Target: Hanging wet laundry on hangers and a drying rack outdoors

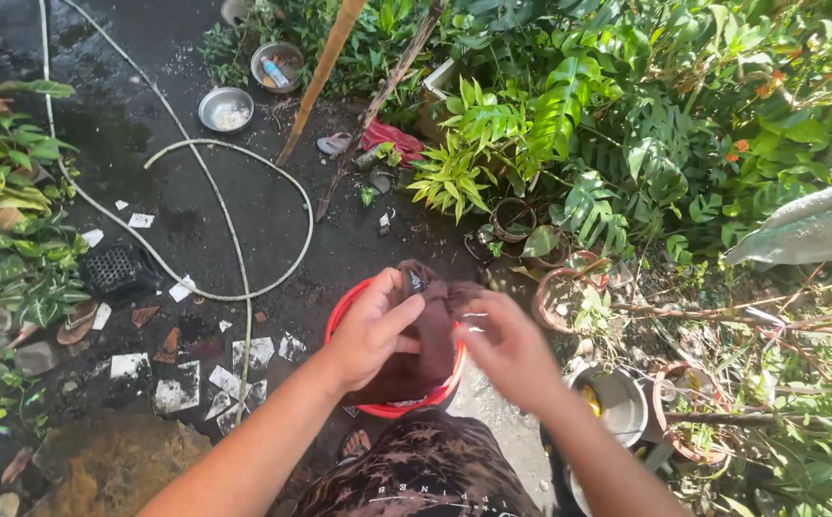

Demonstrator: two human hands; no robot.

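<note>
Both my hands grip a dark maroon wet cloth (430, 330) over a red plastic bucket (337, 322) on the ground. My left hand (370, 328) clutches the cloth's left side, thumb on top. My right hand (509, 347) pinches the cloth's right edge and looks slightly blurred. The cloth is bunched and hangs down into the bucket, hiding most of its inside. My patterned dark shorts (425, 474) and one foot in a sandal (355, 443) show below the bucket.
A pale hose (229, 215) loops over wet dark pavement. Two metal bowls (225, 108) sit at the back. Leafy plants (569, 105) and clay pots (559, 299) crowd the right. A metal pot (622, 402) stands near my right arm. Broken tiles (178, 388) lie at left.
</note>
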